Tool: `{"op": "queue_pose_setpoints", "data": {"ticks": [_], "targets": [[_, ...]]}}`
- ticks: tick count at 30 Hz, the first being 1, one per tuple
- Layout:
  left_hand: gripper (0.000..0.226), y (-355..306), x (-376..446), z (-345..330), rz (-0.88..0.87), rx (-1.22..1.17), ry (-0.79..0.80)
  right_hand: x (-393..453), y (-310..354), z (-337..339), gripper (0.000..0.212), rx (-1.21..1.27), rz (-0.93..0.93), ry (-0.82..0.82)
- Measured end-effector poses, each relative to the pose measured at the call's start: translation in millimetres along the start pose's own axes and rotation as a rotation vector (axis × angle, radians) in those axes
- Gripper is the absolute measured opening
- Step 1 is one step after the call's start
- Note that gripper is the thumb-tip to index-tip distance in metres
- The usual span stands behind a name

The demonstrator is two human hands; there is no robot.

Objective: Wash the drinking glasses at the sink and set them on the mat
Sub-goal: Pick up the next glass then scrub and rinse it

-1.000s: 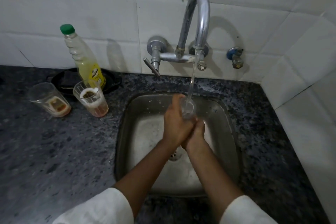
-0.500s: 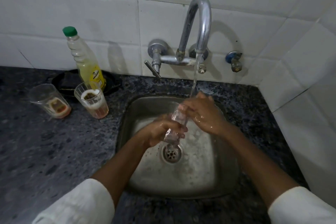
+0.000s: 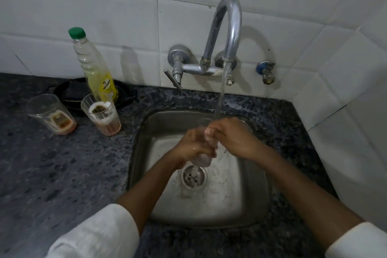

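Note:
A clear drinking glass (image 3: 202, 159) is held over the steel sink (image 3: 247, 201), under the water running from the tap (image 3: 228, 27). My left hand (image 3: 191, 146) wraps around its lower body. My right hand (image 3: 234, 136) grips its rim from the right, fingers at the mouth where the stream lands. Two dirty glasses stand on the counter left of the sink: one (image 3: 52, 114) with brown residue at its base, another (image 3: 101, 114) with foam and reddish liquid. No mat is in view.
A soap bottle (image 3: 94, 67) with a green cap stands on a black dish (image 3: 69, 94) by the tiled wall. A dark speckled counter (image 3: 62, 174) surrounds the sink. A small blue valve (image 3: 266, 71) sticks out of the wall at right. The drain (image 3: 193, 177) lies below the glass.
My hands have drawn apart from a clasped pose under the stream. The glass has tilted, the left hand now around its body and the right hand at its rim.

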State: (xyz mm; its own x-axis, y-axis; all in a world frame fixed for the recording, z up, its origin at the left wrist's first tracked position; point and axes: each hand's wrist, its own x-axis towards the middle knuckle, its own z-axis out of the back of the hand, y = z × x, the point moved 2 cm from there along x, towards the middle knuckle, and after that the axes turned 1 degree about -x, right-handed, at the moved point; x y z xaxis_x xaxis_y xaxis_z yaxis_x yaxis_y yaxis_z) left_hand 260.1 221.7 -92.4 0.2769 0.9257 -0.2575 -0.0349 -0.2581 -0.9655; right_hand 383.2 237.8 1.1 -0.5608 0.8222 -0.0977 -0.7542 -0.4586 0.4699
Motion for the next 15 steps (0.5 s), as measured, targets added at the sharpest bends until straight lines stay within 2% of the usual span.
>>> {"op": "queue_pose_setpoints", "data": {"ticks": [2, 3, 4, 5, 7, 9, 10, 11, 12, 14, 15], "targets": [[0.049, -6, 0, -12, 0.000, 0.258, -0.381, 4, 0, -5, 0.027, -0.048, -0.147, -0.107], [0.053, -9, -2, -16, -0.038, 0.318, -0.477, 6, -2, -6, 0.028, 0.015, -0.197, -0.157], [0.057, -9, -1, -17, -0.083, 0.330, -0.474, 6, -3, -5, 0.028, 0.088, -0.203, -0.200], [0.063, -9, -1, -13, -0.088, 0.287, -0.386, 6, -5, -3, 0.028, 0.149, -0.162, -0.222], [0.067, -10, -2, 2, -0.015, 0.098, -0.049, 4, -10, 5, 0.029, 0.180, -0.004, -0.187], [0.059, -9, -6, 12, 0.102, -0.230, 0.280, 1, -12, 10, 0.029, 0.195, 0.107, -0.113], [0.052, -7, -7, 11, 0.138, -0.336, 0.326, 2, -13, 10, 0.030, 0.198, 0.101, -0.099], [0.046, -6, -7, 4, 0.134, -0.353, 0.275, 4, -15, 7, 0.032, 0.176, 0.064, -0.117], [0.044, -4, -3, -4, 0.110, -0.247, 0.121, 8, -17, 4, 0.035, 0.118, 0.007, -0.144], [0.049, -2, 4, -18, 0.053, 0.029, -0.284, 16, -20, -1, 0.035, 0.013, -0.161, -0.187], [0.055, 1, 6, -24, 0.010, 0.091, -0.390, 18, -21, -3, 0.033, -0.001, -0.212, -0.207]]}}
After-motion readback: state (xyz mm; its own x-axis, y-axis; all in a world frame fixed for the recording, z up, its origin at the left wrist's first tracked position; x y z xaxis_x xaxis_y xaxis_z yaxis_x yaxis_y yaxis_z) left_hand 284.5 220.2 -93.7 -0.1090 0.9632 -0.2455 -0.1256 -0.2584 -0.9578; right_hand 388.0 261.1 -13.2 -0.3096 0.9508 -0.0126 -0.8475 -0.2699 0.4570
